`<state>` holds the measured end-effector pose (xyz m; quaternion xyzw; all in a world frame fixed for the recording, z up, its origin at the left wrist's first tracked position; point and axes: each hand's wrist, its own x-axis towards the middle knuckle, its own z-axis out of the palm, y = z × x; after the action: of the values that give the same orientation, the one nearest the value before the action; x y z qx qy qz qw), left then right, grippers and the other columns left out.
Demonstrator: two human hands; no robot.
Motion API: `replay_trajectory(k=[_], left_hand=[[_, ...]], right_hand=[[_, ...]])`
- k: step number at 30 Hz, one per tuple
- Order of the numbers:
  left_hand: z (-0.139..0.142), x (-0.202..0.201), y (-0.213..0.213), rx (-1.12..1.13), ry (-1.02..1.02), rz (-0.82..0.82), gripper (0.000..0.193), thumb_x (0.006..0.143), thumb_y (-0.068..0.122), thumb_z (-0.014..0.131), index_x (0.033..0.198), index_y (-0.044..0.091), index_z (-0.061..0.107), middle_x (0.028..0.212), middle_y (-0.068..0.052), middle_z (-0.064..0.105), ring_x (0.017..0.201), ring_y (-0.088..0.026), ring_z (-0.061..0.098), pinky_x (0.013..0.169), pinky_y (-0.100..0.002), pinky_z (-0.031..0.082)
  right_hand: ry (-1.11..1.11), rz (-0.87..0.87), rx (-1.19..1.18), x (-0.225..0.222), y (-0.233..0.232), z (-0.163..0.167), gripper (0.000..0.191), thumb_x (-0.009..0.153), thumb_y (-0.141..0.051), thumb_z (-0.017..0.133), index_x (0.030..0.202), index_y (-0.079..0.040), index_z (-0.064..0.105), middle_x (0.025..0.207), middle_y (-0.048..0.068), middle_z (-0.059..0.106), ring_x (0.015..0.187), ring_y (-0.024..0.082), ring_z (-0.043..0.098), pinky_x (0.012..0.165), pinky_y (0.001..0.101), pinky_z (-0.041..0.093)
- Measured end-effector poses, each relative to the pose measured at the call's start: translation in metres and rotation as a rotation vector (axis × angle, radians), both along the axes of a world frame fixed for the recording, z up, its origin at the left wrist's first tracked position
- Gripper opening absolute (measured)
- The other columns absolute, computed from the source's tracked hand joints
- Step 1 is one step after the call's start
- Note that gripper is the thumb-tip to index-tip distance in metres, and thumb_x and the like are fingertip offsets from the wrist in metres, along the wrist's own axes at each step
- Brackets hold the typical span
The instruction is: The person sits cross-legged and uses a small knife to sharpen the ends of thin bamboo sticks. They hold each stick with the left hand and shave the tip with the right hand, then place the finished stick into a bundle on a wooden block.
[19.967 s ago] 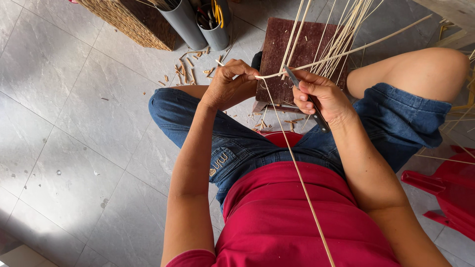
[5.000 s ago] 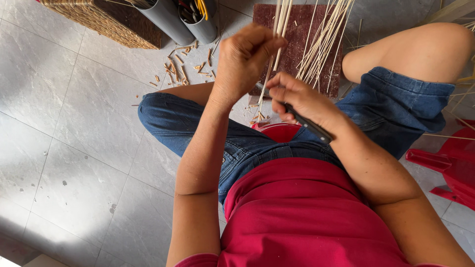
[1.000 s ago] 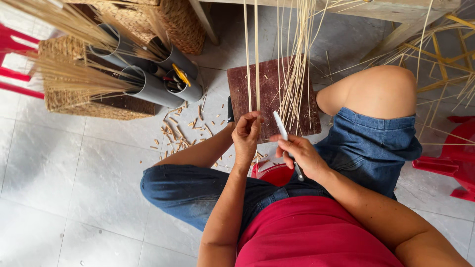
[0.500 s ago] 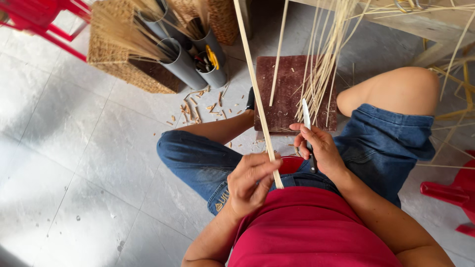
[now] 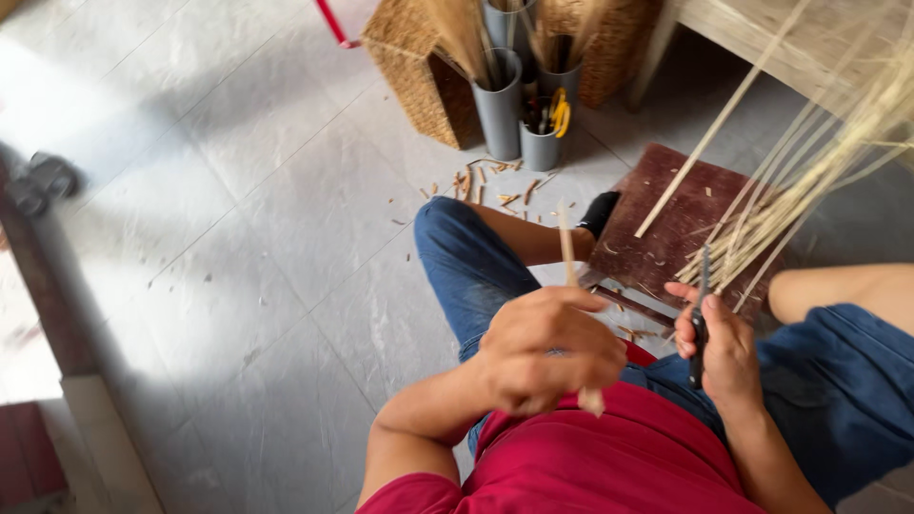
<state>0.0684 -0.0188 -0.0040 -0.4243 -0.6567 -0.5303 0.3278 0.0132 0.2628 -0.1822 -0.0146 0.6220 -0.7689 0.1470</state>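
My left hand (image 5: 547, 350) is closed around a thin pale cane strip (image 5: 567, 249), held close to my chest with the strip's end pointing up and away. My right hand (image 5: 724, 343) grips a small dark-handled knife (image 5: 701, 314), blade pointing up. Just beyond the knife lies a bundle of long pale cane strips (image 5: 809, 181) fanning up to the right over a dark brown wooden board (image 5: 666, 228) on the floor. I sit in blue jeans and a red shirt, knees apart.
Grey tubes (image 5: 500, 100) holding strips and tools stand beside a woven basket (image 5: 419, 67) at the far side. Cane offcuts (image 5: 486, 181) litter the grey tile floor. A wooden table edge (image 5: 762, 43) is at the top right.
My left hand has pulled the strip in toward my chest and now holds it near its short end. The view has swung left, showing more floor. The knife hand has stayed beside the bundle.
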Motion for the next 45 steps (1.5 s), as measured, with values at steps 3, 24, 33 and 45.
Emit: replay_trajectory(k=[3, 24, 33, 45], left_hand=[[-0.005, -0.031, 0.008, 0.077, -0.061, 0.007, 0.010, 0.103, 0.003, 0.060, 0.110, 0.006, 0.067, 0.103, -0.009, 0.073, 0.097, -0.023, 0.070, 0.087, -0.040, 0.061], [-0.022, -0.075, 0.022, 0.106, -0.480, -0.281, 0.013, 0.096, 0.017, 0.076, 0.103, 0.007, 0.073, 0.098, -0.004, 0.074, 0.081, -0.012, 0.068, 0.071, -0.024, 0.057], [-0.022, -0.075, 0.019, 0.075, -0.400, -0.327, 0.020, 0.089, 0.027, 0.079, 0.098, 0.010, 0.076, 0.090, 0.000, 0.071, 0.078, -0.011, 0.064, 0.069, -0.026, 0.053], [-0.022, -0.075, 0.014, 0.056, -0.392, -0.390, 0.020, 0.090, 0.031, 0.079, 0.097, 0.012, 0.076, 0.088, 0.001, 0.072, 0.076, -0.012, 0.062, 0.066, -0.027, 0.051]], right_hand=[[0.095, 0.040, 0.056, -0.003, -0.004, 0.025, 0.056, 0.114, -0.038, 0.043, 0.141, 0.011, 0.055, 0.074, 0.001, 0.050, 0.065, 0.009, 0.046, 0.059, 0.0222, 0.041], [0.237, 0.350, -0.231, 0.050, -0.032, 0.178, 0.058, 0.111, -0.028, 0.056, 0.162, -0.008, 0.035, 0.083, 0.013, 0.066, 0.056, 0.008, 0.051, 0.049, 0.0193, 0.044], [0.123, 0.396, -0.287, 0.056, -0.025, 0.188, 0.052, 0.112, -0.028, 0.054, 0.158, -0.005, 0.045, 0.080, 0.013, 0.066, 0.055, 0.007, 0.049, 0.048, 0.0189, 0.043], [0.019, 0.451, -0.250, 0.061, -0.022, 0.196, 0.053, 0.110, -0.028, 0.057, 0.156, -0.006, 0.046, 0.081, 0.014, 0.071, 0.053, 0.006, 0.049, 0.050, 0.0190, 0.044]])
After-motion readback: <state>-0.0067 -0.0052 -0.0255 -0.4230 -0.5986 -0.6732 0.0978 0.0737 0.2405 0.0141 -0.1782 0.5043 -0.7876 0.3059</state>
